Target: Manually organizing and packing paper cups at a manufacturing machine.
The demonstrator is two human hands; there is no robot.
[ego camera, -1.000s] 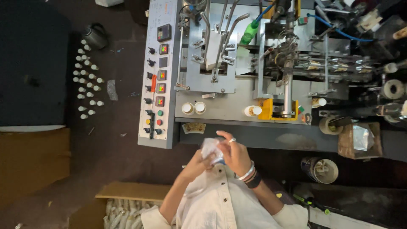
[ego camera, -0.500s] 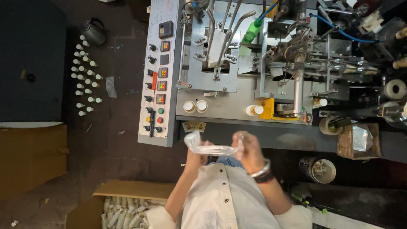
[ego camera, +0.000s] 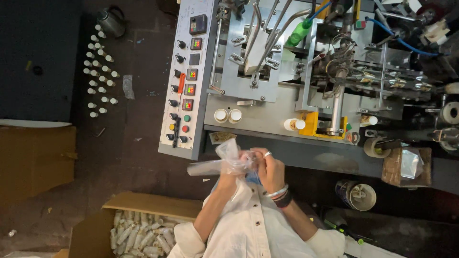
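Far L on the floor: dark kettle (ego camera: 111, 21) near the top edge, w/ rows of small white-capped bottles (ego camera: 99, 71) standing just below it. Bottom L corner: open cardboard box (ego camera: 143, 204) w/ a heap of pale wrapped pieces (ego camera: 138, 235) inside. Next over, machine's grey control panel (ego camera: 187, 81) w/ small displays, knobs, red/green/yellow buttons. Just R of the panel's lower end, clear plastic bag (ego camera: 224, 160) held in front of the machine's front edge, crumpled, one end sticking out L. L hand (ego camera: 228, 177) mostly hidden under the bag, seems closed on it from below – grip not fully visible. R hand (ego camera: 268, 167) clenched on the bag's R end, ring on a finger, bangles + dark band at the wrist. On the machine's deck (ego camera: 267, 112) near front edge: two white caps (ego camera: 227, 115) side by side, then a white bottle (ego camera: 294, 124) lying beside a yellow bracket (ego camera: 311, 123). Far R: tape roll (ego camera: 374, 147), brown box w/ foil piece (ego camera: 406, 166), round tin (ego camera: 356, 195) on the floor.
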